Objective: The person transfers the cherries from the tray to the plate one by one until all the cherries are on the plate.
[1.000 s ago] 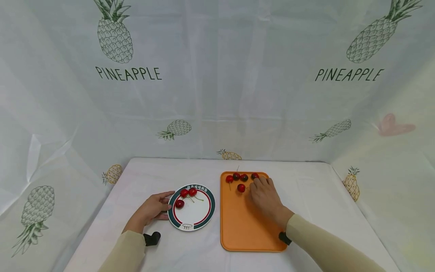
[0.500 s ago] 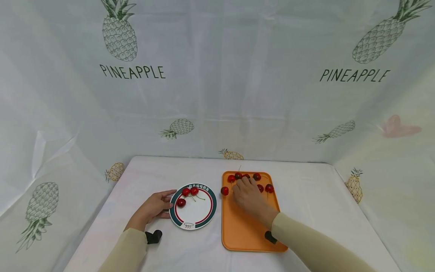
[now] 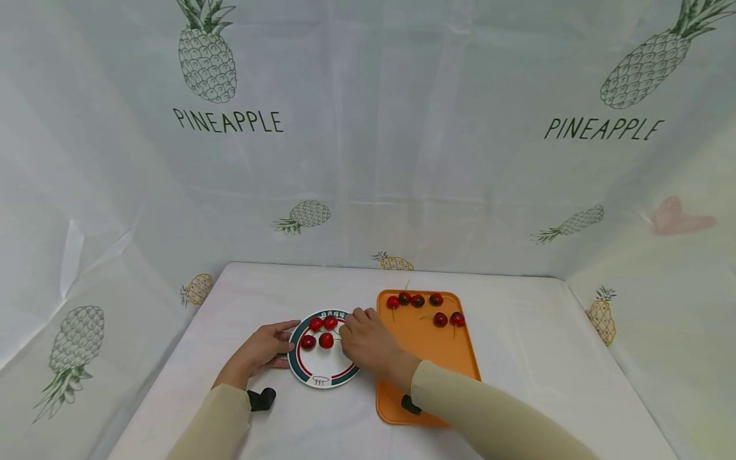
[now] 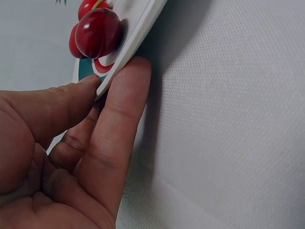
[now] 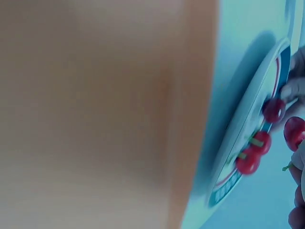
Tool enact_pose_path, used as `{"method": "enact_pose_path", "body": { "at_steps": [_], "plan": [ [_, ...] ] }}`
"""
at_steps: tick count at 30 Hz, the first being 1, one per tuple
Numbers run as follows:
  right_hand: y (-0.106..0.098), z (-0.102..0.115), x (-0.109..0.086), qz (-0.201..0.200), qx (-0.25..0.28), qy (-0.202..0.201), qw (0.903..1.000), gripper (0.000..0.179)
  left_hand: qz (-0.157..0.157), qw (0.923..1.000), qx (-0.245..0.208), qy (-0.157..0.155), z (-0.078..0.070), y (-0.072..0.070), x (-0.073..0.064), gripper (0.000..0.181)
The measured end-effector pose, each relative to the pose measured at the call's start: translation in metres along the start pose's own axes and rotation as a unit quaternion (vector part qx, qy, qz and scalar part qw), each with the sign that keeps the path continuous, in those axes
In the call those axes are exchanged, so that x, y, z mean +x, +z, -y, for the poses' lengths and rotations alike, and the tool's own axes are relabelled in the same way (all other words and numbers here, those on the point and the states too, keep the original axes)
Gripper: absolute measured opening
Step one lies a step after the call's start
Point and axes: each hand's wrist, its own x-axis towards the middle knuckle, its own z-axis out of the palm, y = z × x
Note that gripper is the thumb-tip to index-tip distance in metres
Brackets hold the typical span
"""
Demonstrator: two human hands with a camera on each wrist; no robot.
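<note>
My left hand point(image 3: 260, 350) pinches the left rim of a round white plate point(image 3: 322, 367) with a green and red border, thumb on top and a finger underneath. Several red cherries show over the plate; one of them, a cherry point(image 3: 326, 340), hangs by its stem from my right hand point(image 3: 370, 338). In the right wrist view this cherry point(image 5: 294, 133) is above the plate, close to the fingertips point(image 5: 300, 157). Two bright cherries point(image 5: 253, 153) and a darker cherry point(image 4: 99, 33) lie on the plate near its left and back rim.
An orange tray point(image 3: 425, 338) lies right of the plate, partly under my right forearm. Several cherries with stems, such as a dark cherry point(image 3: 439, 319), sit toward its far end. A white cloth point(image 3: 535, 358) covers the table, with a pineapple-print curtain point(image 3: 368, 160) behind.
My right hand has gone from the tray's far right, past its left part, over to the plate, bringing a cherry along. The left hand has kept its hold on the rim.
</note>
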Motion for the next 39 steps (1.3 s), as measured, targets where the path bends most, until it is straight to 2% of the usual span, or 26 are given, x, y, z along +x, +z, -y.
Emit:
{"method": "enact_pose_path", "body": {
  "at_steps": [3,7,10,13,19,25,32,35,39],
  "plan": [
    [0.002,0.011,0.007,-0.011,0.001,-0.015,0.9998,0.026,-0.002,1.0,-0.001,0.0,-0.001,0.001,-0.001,0.06],
    [0.003,0.022,0.013,-0.002,0.003,-0.032,0.9995,0.034,-0.004,1.0,-0.001,0.001,-0.002,0.001,-0.001,0.06],
    [0.004,0.028,0.015,0.005,-0.002,-0.035,0.9994,0.04,-0.004,1.0,-0.001,0.002,-0.002,0.001,-0.002,0.06],
    [0.007,0.031,0.017,0.004,-0.005,-0.034,0.9994,0.04,-0.006,1.0,-0.001,0.003,-0.002,0.001,-0.002,0.06],
    [0.012,0.036,0.02,-0.003,-0.011,-0.03,0.9995,0.026,-0.006,1.0,-0.001,0.003,-0.002,0.002,-0.002,0.06],
    [0.013,0.039,0.023,0.022,-0.01,-0.04,0.9989,0.039,-0.006,1.0,0.0,0.008,0.0,0.001,-0.002,0.06],
    [0.011,0.043,0.025,0.03,-0.011,-0.039,0.9987,0.051,-0.005,0.9999,-0.001,0.013,0.0,0.001,-0.002,0.059],
    [0.012,0.043,0.026,0.027,-0.011,-0.036,0.9989,0.052,-0.006,0.9999,0.0,0.015,0.0,0.001,-0.003,0.059],
    [0.011,0.04,0.025,0.012,0.002,-0.022,0.9997,0.041,-0.005,0.9999,-0.006,0.012,0.0,0.001,-0.002,0.059]
  ]
}}
